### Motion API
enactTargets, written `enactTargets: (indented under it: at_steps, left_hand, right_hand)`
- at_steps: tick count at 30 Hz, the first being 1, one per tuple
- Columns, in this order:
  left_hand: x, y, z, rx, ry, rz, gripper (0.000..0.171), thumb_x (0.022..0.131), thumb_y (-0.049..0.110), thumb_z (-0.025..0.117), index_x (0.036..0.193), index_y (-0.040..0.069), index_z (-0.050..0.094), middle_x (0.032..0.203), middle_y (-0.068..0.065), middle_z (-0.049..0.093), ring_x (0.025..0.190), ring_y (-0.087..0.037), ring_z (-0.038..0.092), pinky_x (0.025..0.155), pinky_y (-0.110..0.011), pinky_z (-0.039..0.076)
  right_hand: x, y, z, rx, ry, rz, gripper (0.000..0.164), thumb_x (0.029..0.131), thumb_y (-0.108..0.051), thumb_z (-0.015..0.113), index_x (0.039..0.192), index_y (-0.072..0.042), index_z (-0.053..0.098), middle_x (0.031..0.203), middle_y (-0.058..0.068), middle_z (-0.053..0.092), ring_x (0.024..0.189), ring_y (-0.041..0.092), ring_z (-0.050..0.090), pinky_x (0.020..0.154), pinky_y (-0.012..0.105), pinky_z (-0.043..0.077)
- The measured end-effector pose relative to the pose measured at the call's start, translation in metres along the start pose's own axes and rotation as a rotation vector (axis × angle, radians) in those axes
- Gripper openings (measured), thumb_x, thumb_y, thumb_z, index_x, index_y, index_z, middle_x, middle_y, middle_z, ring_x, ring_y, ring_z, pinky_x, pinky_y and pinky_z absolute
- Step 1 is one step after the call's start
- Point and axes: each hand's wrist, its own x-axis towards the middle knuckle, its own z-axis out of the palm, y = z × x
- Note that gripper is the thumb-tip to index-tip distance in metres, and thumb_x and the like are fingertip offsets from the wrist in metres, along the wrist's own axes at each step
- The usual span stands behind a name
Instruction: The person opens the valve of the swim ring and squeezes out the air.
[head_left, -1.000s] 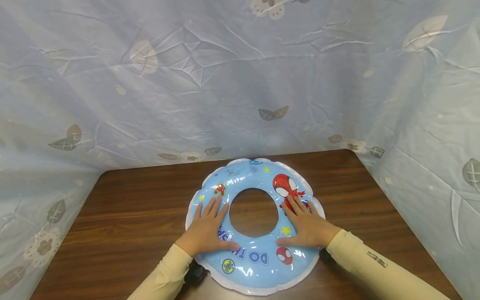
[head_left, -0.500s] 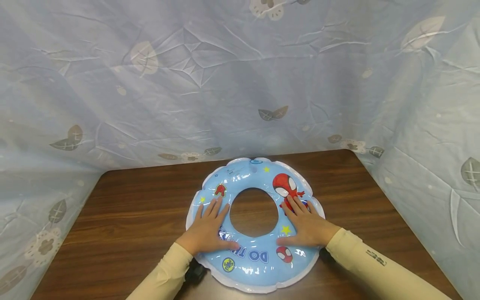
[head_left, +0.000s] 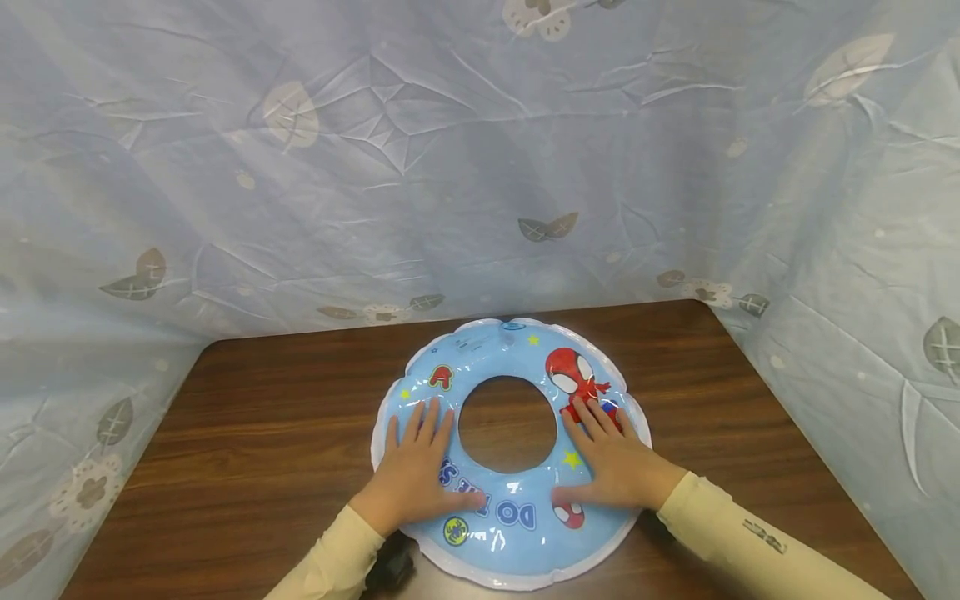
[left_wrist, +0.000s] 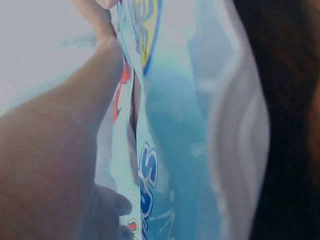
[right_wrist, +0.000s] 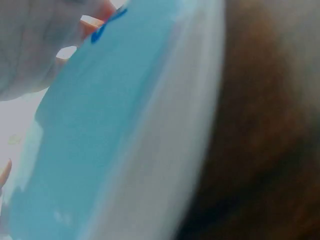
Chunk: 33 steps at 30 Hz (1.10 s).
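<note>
A light-blue inflatable swim ring (head_left: 510, 550) with a white scalloped edge lies flat on the brown wooden table (head_left: 262, 433). It looks puffed with air and carries red cartoon figures, stars and lettering. On its left side rests my left hand (head_left: 412, 475), fingers spread and straight, thumb pointing toward the centre hole. My right hand (head_left: 615, 462) lies spread on the opposite side, its fingertips over the large red figure. In the left wrist view the ring's surface (left_wrist: 180, 130) fills the middle, beside the hand. The right wrist view shows its blurred blue side (right_wrist: 100, 135) close up.
Pale blue fabric (head_left: 450, 167) with leaf and flower prints hangs behind the table and along both sides. The ring's far rim lies near the table's back edge. A dark object (head_left: 390, 565) sits under the left wrist.
Both hands have shifted slightly on the ring; the right thumb now covers part of the small red face. The ring itself has stayed nearly in place.
</note>
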Motion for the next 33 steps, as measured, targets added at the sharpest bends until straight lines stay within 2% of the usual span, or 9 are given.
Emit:
enactTargets:
  at_steps: [5, 19, 27, 33]
  left_hand:
    - [-0.004, 0.002, 0.003, 0.002, -0.031, -0.006, 0.134, 0.07, 0.092, 0.063, 0.163, 0.002, 0.026, 0.17, -0.024, 0.014, 0.157, -0.046, 0.009, 0.118, -0.075, 0.007]
    - [-0.004, 0.0, 0.011, -0.017, -0.041, -0.012, 0.131, 0.071, 0.089, 0.064, 0.162, 0.001, 0.029, 0.17, -0.023, 0.018, 0.157, -0.045, 0.013, 0.119, -0.073, 0.008]
    - [-0.005, 0.0, 0.008, -0.039, -0.043, -0.01, 0.13, 0.072, 0.089, 0.064, 0.163, 0.003, 0.027, 0.171, -0.022, 0.016, 0.157, -0.045, 0.011, 0.119, -0.073, 0.007]
    - [-0.002, 0.0, 0.004, -0.022, -0.024, 0.014, 0.128, 0.072, 0.089, 0.064, 0.162, 0.005, 0.03, 0.171, -0.022, 0.016, 0.157, -0.045, 0.011, 0.12, -0.072, 0.006]
  right_hand:
    - [-0.001, -0.004, 0.001, 0.003, -0.017, 0.01, 0.117, 0.08, -0.08, 0.062, 0.163, -0.005, 0.029, 0.17, 0.021, 0.02, 0.156, 0.047, 0.01, 0.119, 0.074, 0.004]
    - [0.001, -0.001, 0.009, -0.021, -0.02, 0.015, 0.116, 0.079, -0.08, 0.063, 0.163, -0.006, 0.03, 0.17, 0.02, 0.021, 0.156, 0.047, 0.011, 0.119, 0.073, 0.004]
    - [0.0, -0.002, 0.006, -0.011, -0.014, 0.009, 0.116, 0.079, -0.08, 0.063, 0.163, -0.006, 0.03, 0.17, 0.02, 0.021, 0.156, 0.047, 0.011, 0.119, 0.073, 0.005]
    - [0.002, -0.002, 0.001, -0.011, 0.004, -0.002, 0.118, 0.08, -0.083, 0.06, 0.163, -0.006, 0.027, 0.172, 0.019, 0.015, 0.157, 0.045, 0.008, 0.12, 0.072, 0.005]
